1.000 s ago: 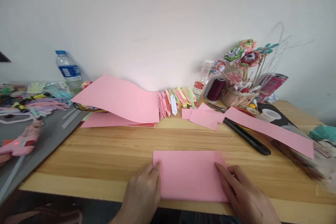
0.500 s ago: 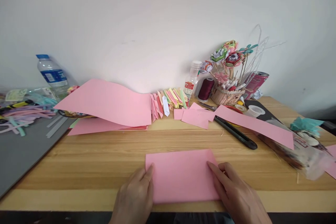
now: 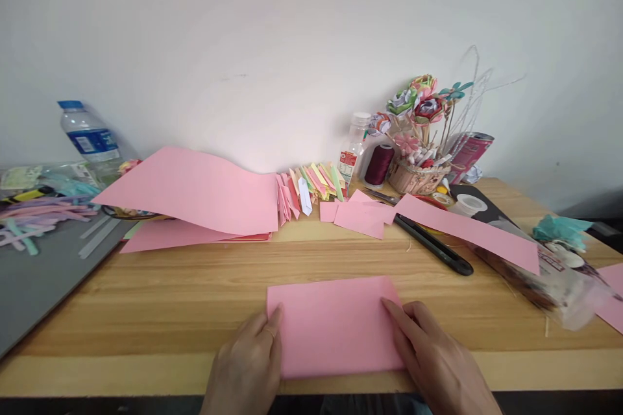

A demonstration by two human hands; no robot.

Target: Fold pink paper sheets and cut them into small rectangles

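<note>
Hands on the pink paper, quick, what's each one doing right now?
Left hand: holding the pink paper at its left edge.
Right hand: holding the same paper at its right edge.

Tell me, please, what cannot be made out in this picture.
Head view: underside of the pink paper, hidden by its upper face.
Head view: forearms behind the left hand and right hand, cut off by the bottom edge.
Head view: rest of the grey surface, cut off by the left edge.
Head view: fine print on the red-and-white bottle label, too small.
</note>
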